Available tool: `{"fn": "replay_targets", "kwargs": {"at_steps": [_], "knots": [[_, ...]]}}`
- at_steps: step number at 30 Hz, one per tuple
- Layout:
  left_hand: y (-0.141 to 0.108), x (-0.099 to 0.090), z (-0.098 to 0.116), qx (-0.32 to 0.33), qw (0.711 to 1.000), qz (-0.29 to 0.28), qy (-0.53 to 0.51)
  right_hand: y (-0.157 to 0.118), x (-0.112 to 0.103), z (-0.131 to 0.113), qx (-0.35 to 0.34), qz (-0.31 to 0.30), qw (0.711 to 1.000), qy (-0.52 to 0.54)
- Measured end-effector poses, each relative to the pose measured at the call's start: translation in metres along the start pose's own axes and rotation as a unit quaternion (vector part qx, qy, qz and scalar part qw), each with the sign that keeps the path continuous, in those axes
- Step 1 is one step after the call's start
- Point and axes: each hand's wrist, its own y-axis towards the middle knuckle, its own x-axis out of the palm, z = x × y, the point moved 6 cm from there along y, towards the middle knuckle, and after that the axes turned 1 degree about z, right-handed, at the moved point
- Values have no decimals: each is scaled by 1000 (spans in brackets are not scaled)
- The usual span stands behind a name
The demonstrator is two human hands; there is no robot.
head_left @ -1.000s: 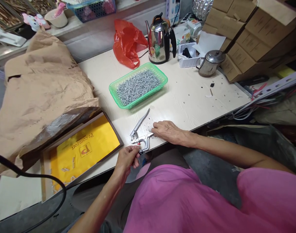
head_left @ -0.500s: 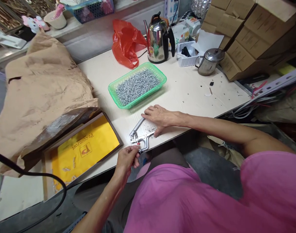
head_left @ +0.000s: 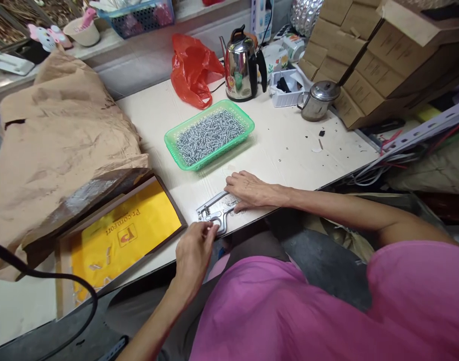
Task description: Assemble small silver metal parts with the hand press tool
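Note:
A pair of silver snap-fastener pliers [head_left: 221, 214] lies at the table's front edge, jaws to the left, with a spring between its handles. My right hand [head_left: 250, 190] is closed round the handle ends, thumb on the near handle and fingers over the far one. At the jaws, my left hand [head_left: 194, 245] has its thumb and fingers pinched together; whatever they hold is hidden. Behind the pliers stands a green plastic basket [head_left: 172, 154] full of small shiny metal pieces [head_left: 210, 136], possibly springs.
Left of the pliers, a shallow box [head_left: 171, 203] holds a yellow printed sheet [head_left: 143, 213] with several small clear pieces. Brown paper [head_left: 71, 125] bulges behind it. Farther back are a red bag [head_left: 192, 70], a kettle [head_left: 240, 70], a metal pot [head_left: 317, 103] and cardboard boxes [head_left: 387, 60].
The pliers' handles have come closer together under my right hand. My left fingers have moved slightly up over the jaws, covering the red spot seen there before. The view has shifted slightly.

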Motion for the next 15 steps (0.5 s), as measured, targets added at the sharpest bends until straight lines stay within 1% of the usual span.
{"fn": "replay_targets", "kwargs": {"at_steps": [1,3,5,7,9,12,15], "knots": [[5,1,11,63,997,21,38,1,0,-1,3,-4,1000,-1],[18,11,28,165,982,34,89,1,0,-1,10,-12,1000,-3],[33,24,36,220,968,20,121,0,1,-1,13,-18,1000,-4],[45,33,38,240,960,-5,142,-5,1,2,17,-29,999,-3],[53,37,39,244,955,-29,166,-11,-1,6,27,-39,999,4],[60,37,41,249,944,-47,212,-17,-5,9,42,-47,998,16],[64,37,45,271,932,-59,232,-19,-7,6,45,-52,997,25]]}}
